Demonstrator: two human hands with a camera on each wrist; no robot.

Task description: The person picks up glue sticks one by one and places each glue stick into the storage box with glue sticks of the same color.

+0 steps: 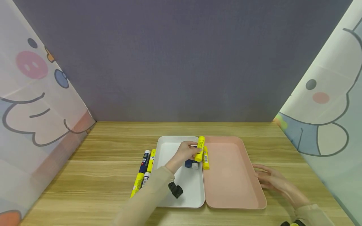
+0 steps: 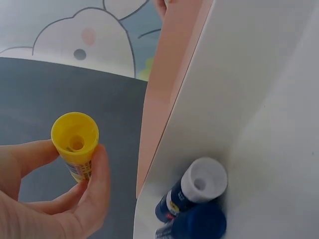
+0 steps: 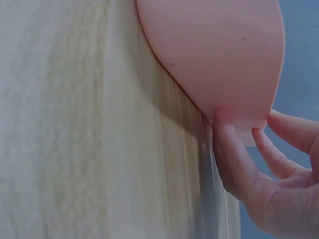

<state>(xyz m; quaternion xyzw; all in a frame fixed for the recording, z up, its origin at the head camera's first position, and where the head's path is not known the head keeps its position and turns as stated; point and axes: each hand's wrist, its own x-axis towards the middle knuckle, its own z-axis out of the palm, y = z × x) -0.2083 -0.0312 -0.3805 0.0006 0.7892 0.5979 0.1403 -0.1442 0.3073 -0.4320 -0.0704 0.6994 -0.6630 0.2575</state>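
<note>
While the right hand point(image 1: 270, 180) touches the pink tray point(image 1: 232, 179) with relaxed fingers, at least four glue sticks point(image 1: 138, 183) lie on the desk point(image 1: 99, 175) beside the white tray point(image 1: 192, 193), seemingly left to do. Seemingly done: two blue sticks point(image 2: 199, 224) inside it, one yellow stick point(image 1: 206, 159) in the pink. Just beyond, the left hand point(image 1: 184, 152) has a closed grip, pinching another yellow stick point(image 1: 200, 145) above the adjoining rims.

Even head-view light; dim right wrist view with blurry tabletop point(image 3: 75, 149)

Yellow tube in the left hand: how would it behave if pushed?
Laid flat, the yellow tube would likely roll: it looks cylindrical. It seems stiff: no dent shows where the left hand pinches it. Stood upright, its slim shape might tip.
</note>
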